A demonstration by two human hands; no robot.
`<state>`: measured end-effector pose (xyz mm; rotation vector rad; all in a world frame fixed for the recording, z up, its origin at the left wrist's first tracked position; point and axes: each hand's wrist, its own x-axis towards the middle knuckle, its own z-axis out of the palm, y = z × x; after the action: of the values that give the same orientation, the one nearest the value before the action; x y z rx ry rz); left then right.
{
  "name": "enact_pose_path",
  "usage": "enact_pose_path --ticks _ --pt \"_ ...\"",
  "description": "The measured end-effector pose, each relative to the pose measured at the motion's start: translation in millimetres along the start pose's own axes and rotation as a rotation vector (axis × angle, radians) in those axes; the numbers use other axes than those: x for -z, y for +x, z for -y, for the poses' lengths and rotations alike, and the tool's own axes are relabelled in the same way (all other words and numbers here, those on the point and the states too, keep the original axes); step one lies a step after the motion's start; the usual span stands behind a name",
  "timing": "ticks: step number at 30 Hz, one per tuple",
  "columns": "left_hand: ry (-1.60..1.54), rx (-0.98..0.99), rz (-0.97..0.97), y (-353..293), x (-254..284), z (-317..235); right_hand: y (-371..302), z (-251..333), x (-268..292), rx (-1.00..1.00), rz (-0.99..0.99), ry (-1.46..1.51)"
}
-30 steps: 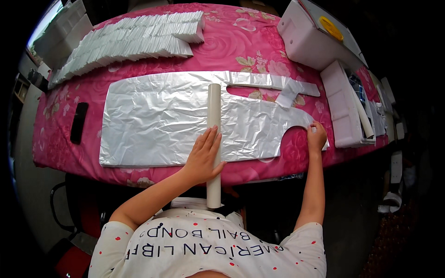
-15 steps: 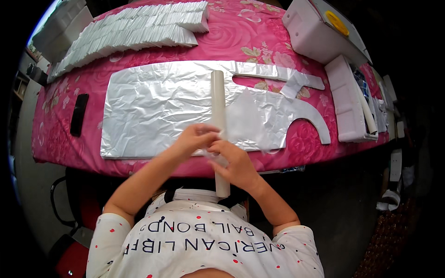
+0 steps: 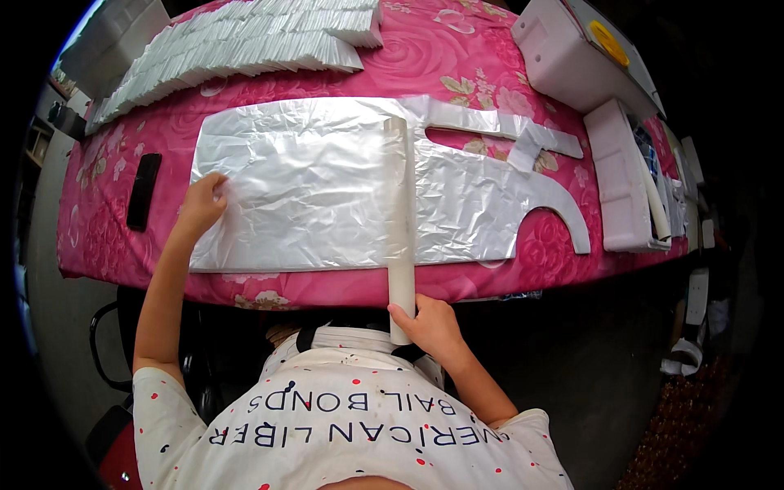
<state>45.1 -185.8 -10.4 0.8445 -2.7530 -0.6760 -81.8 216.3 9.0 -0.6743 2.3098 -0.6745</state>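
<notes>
A stack of thin, silvery-white plastic bags [image 3: 465, 196] with cut-out handles lies flat, its handle end to the right. Across it, pointing toward me, rests a pale tube [image 3: 401, 290]. A thin sheet of clear plastic film [image 3: 310, 180] appears to pass over the tube and spread leftward over the stack. My left hand [image 3: 202, 204] is closed in a pinch on the film near the stack's left edge. Over the table's near edge, my right hand [image 3: 429, 322] wraps round the near end of the tube, thumb on top.
A pink flowered cloth [image 3: 408, 53] covers the table. Rows of folded white packets [image 3: 245, 41] stand at the back left, near a plastic bin [image 3: 114, 41]. A black phone [image 3: 143, 192] lies left of the stack. White foam boxes [image 3: 563, 53] stand at the right.
My hands were together at the middle of the tube. Now the left has moved far left with the film, and the right has slid down to the tube's near end.
</notes>
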Motion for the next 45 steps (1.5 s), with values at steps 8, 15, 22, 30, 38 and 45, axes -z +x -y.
enact_pose_path --ticks 8,15,22,30,38,45 --pt "-0.284 -0.485 -0.141 1 -86 -167 -1 -6 14 -0.044 0.015 -0.038" --pt "-0.233 -0.528 -0.011 -8 -153 -208 -2 -13 27 -0.025 0.075 -0.04" --pt "0.037 -0.505 0.035 -9 -153 -206 78 11 66 0.118 -0.105 -0.021" --pt "0.052 -0.531 0.108 -4 -153 -208 248 12 80 -0.068 -0.011 0.806" --pt "0.071 -0.518 0.126 -6 -148 -207 311 -40 147 0.398 0.048 2.05" --pt "0.063 -0.519 0.124 -6 -151 -206 271 -108 275 0.837 -0.198 1.899"
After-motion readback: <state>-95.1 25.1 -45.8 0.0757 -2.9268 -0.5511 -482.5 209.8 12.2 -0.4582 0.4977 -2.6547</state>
